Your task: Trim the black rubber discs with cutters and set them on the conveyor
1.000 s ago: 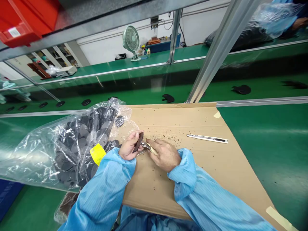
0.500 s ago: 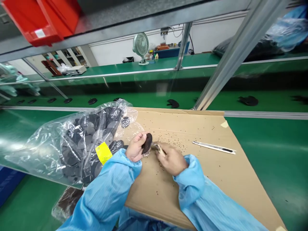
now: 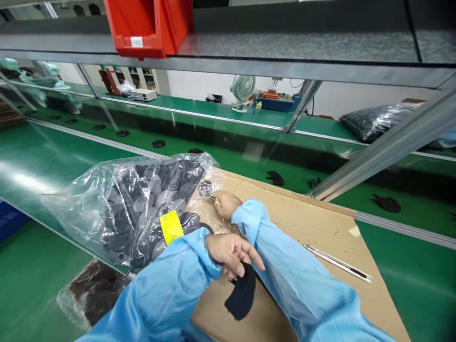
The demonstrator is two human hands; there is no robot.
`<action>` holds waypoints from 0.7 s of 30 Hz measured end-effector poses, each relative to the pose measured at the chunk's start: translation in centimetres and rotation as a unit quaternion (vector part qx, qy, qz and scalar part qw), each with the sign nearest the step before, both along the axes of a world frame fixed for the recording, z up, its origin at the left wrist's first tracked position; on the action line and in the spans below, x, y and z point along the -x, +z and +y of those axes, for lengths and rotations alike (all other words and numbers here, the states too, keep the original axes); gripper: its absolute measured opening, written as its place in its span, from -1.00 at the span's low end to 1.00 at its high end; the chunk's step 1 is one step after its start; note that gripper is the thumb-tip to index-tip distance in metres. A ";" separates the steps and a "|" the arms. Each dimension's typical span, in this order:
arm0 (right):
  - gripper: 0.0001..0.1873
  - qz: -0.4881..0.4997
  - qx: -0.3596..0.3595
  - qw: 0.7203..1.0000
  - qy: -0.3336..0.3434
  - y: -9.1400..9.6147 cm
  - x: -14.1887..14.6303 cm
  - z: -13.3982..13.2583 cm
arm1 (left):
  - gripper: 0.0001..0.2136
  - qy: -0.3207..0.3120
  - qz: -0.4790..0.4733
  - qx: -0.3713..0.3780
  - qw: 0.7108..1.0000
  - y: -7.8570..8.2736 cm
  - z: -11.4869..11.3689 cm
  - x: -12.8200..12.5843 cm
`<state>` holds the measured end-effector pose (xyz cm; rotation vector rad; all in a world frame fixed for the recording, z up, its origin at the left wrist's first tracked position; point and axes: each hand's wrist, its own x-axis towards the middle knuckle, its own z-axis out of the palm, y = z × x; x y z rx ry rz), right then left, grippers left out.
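Left hand grips flat black cut-out piece above cardboard surface.
Right hand, clenched, at clear plastic bag mouth.

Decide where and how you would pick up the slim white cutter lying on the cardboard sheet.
Pinch the cutter at mid-length, across its narrow width, coming down from above. It lies flat and slanted on the cardboard with bare sheet along both long edges. Which end bears the blade cannot be told, so avoid the tips.
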<state>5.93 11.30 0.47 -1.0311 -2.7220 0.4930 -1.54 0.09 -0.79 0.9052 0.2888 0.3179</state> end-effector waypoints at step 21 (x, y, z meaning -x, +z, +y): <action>-0.61 0.353 0.233 0.859 -0.289 -0.1 -7.0 1.1 | -0.66 0.196 -0.089 0.071 0.974 -0.7 0.1 -0.5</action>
